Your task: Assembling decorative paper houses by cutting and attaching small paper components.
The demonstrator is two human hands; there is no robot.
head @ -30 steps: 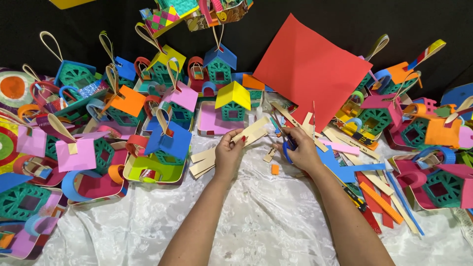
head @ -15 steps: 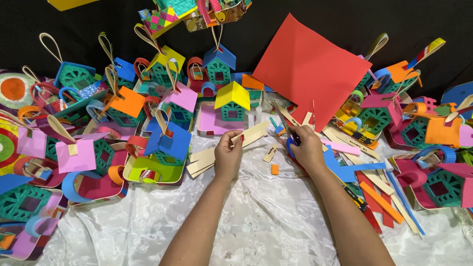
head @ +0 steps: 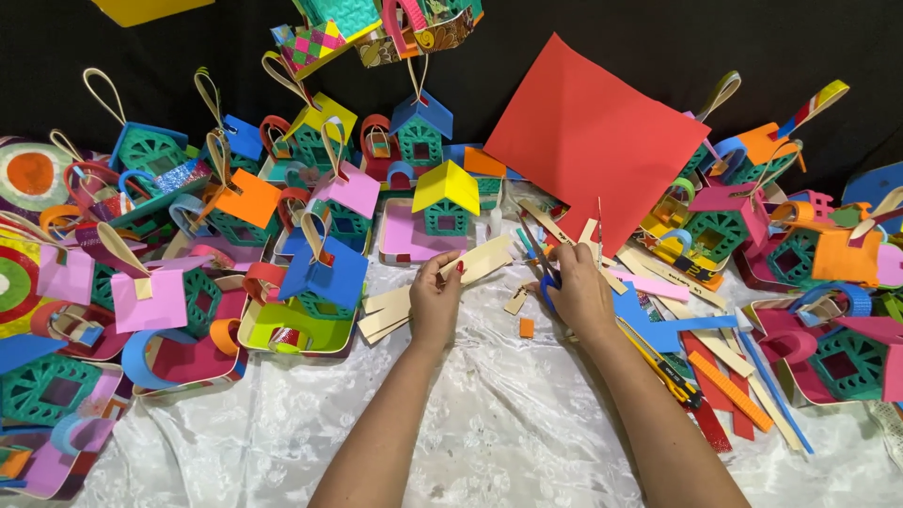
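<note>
My left hand (head: 435, 301) pinches a tan paper strip (head: 480, 261) by its near end, holding it out over the white cloth. My right hand (head: 579, 293) grips blue-handled scissors (head: 540, 266) whose blades point up toward the far end of that strip. More tan strips (head: 388, 315) lie flat just left of my left hand. A large red paper sheet (head: 591, 141) leans behind my right hand. Small paper scraps, one orange (head: 526, 327), lie between my hands.
Many small colourful paper houses with loop handles crowd the left, back and right, such as a yellow-roofed house (head: 447, 202) and a blue-roofed one (head: 324, 273). A yellow utility knife (head: 663, 362) and several coloured strips (head: 729, 376) lie at right. White cloth (head: 470, 423) covers the near area.
The tan strip and my left hand shifted slightly; the scissors stay near the strip's end. Little else moved.
</note>
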